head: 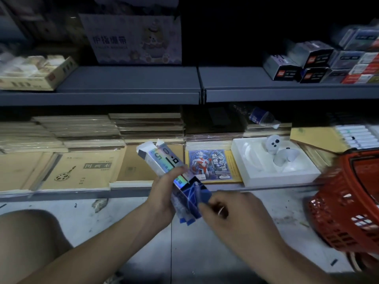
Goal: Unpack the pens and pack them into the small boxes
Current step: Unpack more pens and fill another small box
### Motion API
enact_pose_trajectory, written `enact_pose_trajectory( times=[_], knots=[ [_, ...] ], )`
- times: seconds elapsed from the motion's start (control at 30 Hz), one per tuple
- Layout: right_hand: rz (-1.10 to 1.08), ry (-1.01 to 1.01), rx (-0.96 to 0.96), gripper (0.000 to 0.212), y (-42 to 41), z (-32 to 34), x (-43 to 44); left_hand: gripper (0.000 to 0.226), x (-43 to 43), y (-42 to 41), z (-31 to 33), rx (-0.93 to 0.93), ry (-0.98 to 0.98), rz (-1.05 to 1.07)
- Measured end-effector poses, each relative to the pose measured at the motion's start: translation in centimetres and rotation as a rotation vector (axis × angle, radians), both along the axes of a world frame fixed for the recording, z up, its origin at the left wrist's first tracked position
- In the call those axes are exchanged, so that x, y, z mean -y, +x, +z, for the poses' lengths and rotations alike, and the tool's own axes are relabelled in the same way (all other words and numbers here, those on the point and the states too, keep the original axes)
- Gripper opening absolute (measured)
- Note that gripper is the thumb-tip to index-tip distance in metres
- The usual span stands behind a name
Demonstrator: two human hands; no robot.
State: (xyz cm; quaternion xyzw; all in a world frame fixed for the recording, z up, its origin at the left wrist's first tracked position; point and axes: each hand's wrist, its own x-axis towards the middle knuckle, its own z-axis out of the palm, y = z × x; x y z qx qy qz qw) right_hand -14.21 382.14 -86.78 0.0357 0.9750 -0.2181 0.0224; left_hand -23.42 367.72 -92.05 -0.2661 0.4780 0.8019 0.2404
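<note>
Centre of the frame: a slim pen box [164, 162], holographic and blue, held tilted with its opened flap end toward the upper left. The left hand [164, 193] is wrapped closed around the box's middle. The right hand [223, 210], at lower centre-right, pinches the blue near end of the pack, fingers curled shut; whether they grip a pen or only the carton cannot be told. A red basket [346, 203] sits at the right edge; stacked notebooks [82, 171] fill the lower shelf behind. To do this step well, steady the box with the left hand and work the contents along its long axis, avoiding crushing the carton.
</note>
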Motion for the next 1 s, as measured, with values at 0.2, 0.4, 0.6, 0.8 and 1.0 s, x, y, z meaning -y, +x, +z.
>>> enact_pose_trajectory(
  times=[0.2, 0.4, 0.6, 0.8, 1.0],
  knots=[
    [0.211, 0.319, -0.267, 0.027, -0.2, -2.6, 3.0, 0.042, -0.4, -0.9, -0.2, -0.07, 0.039, 0.08],
    [0.233, 0.532, -0.311, 0.049, -1.8, -4.2, 3.6, 0.062, -1.0, -1.4, 0.8, -0.065, 0.083, 0.092],
    [0.163, 0.442, -0.341, 0.044, -2.4, -3.2, 3.4, 0.064, -1.1, -1.4, 1.4, -0.105, 0.125, 0.089],
    [-0.022, 0.034, -0.207, 0.008, -1.7, -1.4, 1.5, 0.069, 0.7, -2.6, 1.0, -0.165, 0.074, 0.173],
    [-0.175, -0.621, 0.032, 0.011, -1.4, 2.4, -3.2, 0.049, 4.2, -3.9, 1.3, -0.203, -0.045, 0.273]
  ],
)
